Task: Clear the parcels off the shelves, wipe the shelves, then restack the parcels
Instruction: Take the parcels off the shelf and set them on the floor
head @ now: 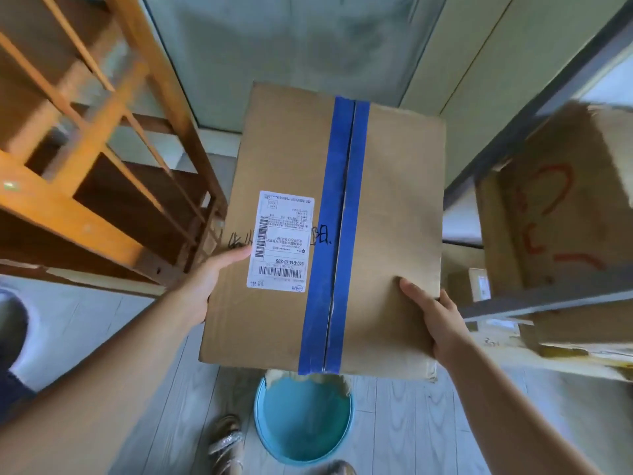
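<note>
1. While the parcel (322,231) is carried clear of the shelving, the left hand (202,286) clamps its left edge: the thumb lies flat on the top face beside the shipping label (279,240), and the fingers curl under the carton, out of sight.
2. The right hand (433,323) grips the near right corner the same way, thumb on top, fingers hidden beneath.
3. The parcel is held in the air between the two shelf units, above the blue bucket (303,419) on the floor.
4. Handling, judged: the carton is rigid cardboard, large and flat; a two-handed hold suggests moderate weight. The faces look dry and not slippery.
5. Hold points: keep the hands on opposite edges with support underneath. Avoid loading the blue tape (337,234) seam, which runs along the centre and appears slightly split.
6. Surroundings: the wooden shelf (85,159) stands at left; the metal shelf (548,303) at right carries further cartons (565,200).
</note>
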`<action>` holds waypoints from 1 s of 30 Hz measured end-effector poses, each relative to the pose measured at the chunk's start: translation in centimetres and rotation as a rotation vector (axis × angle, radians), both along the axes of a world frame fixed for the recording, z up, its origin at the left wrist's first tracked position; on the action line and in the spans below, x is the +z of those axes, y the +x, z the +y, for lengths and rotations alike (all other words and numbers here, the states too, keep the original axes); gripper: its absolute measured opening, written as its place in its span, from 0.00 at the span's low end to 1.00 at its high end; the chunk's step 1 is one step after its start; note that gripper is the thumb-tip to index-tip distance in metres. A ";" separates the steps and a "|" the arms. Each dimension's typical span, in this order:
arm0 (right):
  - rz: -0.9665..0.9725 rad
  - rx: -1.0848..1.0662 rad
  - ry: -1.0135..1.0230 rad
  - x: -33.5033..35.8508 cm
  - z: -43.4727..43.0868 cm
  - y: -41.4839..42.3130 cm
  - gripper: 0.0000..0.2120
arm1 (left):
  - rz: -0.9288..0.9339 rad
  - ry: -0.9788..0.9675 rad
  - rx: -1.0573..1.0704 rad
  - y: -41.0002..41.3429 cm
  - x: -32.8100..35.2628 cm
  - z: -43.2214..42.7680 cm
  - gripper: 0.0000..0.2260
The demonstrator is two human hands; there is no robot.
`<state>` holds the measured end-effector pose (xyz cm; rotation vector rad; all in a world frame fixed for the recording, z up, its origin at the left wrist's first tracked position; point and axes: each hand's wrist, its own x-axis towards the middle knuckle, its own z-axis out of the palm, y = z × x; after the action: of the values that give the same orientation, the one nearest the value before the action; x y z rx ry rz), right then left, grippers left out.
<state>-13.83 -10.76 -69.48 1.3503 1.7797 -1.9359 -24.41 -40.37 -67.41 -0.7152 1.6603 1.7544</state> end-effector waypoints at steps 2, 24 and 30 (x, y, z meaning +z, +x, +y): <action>-0.044 -0.018 -0.004 -4.2 -0.2 -0.2 0.15 | 0.002 -0.025 -0.018 -0.7 -4.6 0.2 0.21; -0.171 0.052 0.002 -35.1 -0.2 -5.4 0.18 | -0.160 -0.035 0.019 -5.4 -37.2 -1.1 0.41; -0.200 0.019 0.028 -39.6 -0.1 -4.1 0.10 | -0.159 -0.095 -0.056 -4.5 -41.2 -0.2 0.47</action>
<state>-17.92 -10.91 -109.12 1.4730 1.7236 -1.7056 -28.90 -40.60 -108.60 -0.8209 1.6471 1.5466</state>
